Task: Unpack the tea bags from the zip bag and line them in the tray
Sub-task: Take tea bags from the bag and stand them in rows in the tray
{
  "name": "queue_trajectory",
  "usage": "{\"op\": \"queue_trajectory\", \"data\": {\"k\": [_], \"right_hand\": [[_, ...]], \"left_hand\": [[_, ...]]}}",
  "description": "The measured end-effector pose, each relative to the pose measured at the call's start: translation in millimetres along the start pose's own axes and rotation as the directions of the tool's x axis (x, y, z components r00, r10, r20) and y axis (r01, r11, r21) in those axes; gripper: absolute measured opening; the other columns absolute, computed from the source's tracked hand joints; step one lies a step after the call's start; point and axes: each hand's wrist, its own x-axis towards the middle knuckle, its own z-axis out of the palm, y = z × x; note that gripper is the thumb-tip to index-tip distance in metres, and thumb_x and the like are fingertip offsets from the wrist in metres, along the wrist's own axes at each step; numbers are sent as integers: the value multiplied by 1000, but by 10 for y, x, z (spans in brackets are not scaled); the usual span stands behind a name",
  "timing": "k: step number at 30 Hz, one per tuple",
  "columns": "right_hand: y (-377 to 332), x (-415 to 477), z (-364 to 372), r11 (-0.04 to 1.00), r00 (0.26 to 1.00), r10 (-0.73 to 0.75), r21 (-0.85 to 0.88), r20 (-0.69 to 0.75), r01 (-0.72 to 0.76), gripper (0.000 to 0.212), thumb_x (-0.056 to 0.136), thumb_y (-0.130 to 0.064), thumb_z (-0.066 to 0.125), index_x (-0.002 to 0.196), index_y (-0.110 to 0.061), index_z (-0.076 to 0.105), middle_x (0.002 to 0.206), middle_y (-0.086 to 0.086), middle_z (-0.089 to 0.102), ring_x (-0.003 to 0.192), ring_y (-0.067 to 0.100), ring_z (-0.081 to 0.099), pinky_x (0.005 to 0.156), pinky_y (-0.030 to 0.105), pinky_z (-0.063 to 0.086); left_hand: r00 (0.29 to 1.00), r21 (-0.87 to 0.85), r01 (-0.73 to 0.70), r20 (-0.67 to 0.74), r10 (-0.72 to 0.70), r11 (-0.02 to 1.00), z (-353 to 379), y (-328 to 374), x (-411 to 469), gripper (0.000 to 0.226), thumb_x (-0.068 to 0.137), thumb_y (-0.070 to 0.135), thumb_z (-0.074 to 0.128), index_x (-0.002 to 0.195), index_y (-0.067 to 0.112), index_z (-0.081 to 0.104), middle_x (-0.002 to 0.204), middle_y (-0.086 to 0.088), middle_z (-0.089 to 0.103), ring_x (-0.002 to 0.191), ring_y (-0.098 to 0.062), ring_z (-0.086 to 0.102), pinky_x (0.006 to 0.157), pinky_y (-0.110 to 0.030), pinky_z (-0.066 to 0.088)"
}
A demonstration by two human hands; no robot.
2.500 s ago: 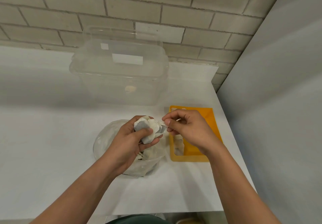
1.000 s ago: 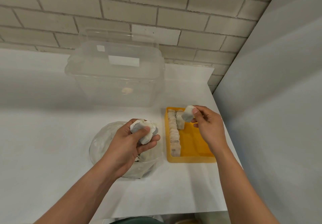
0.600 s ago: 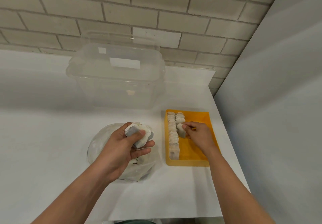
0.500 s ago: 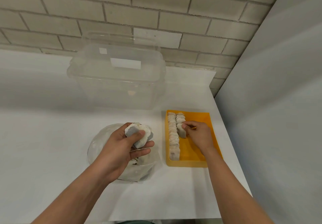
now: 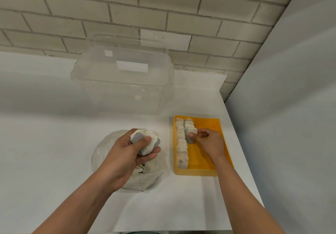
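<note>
Head view looks down on both of my hands over the white counter (image 5: 45,151). My left hand (image 5: 127,153) is curled round a clump of tea bags (image 5: 148,139) (several, though I can't count them). It holds them just above the clear zip bag (image 5: 107,142). The zip bag lies slumped on the counter with more bags showing inside it.

My right hand (image 5: 209,142) is down inside the yellow tray (image 5: 196,172). Its thumb and forefinger pinch one tea bag (image 5: 190,140), which stands on edge at the near end of the short second row (image 5: 189,124). That row sits right against the long first row (image 5: 181,144), which runs along the tray's left wall from the far end almost to the near one.

The tray sits just to the right of the zip bag, near the counter's right edge. Behind both stands a large clear plastic tub (image 5: 123,88) with its lid on, in front of a pale brick wall (image 5: 127,15). A plain grey panel (image 5: 291,106) closes off the right side.
</note>
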Motion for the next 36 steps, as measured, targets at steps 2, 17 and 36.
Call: {"op": "queue_trajectory", "data": {"k": [2, 17, 36], "right_hand": [[25, -13, -13, 998, 997, 50, -27, 60, -49, 49, 72, -43, 91, 111, -21, 75, 96, -8, 73, 94, 10, 66, 86, 28, 52], [11, -39, 101, 976, 998, -17, -217, 56, 29, 25, 84, -33, 82, 108, -26, 80, 97, -6, 78, 93, 11, 69, 80, 26, 52], [-1316, -1054, -64, 859, 836, -505, 216, 214, 464, 5, 87, -24, 81, 92, -23, 81, 86, -10, 72, 82, 9, 68, 70, 22, 53]], "left_hand": [[1000, -6, 0, 4, 0, 1000, 3, 4, 1, 18, 102, 6, 61, 120, 2, 63, 104, -13, 79, 102, -39, 76, 86, -37, 64], [998, -96, 68, 25, -66, 993, -16, 1, 27, 22, 100, 0, 60, 122, -2, 63, 114, -19, 76, 104, -41, 75, 88, -37, 63], [993, 267, -101, 92, 79, 958, 62, 34, -86, 27, 89, 4, 79, 113, 9, 67, 109, -20, 74, 91, -33, 79, 75, -30, 63]]}}
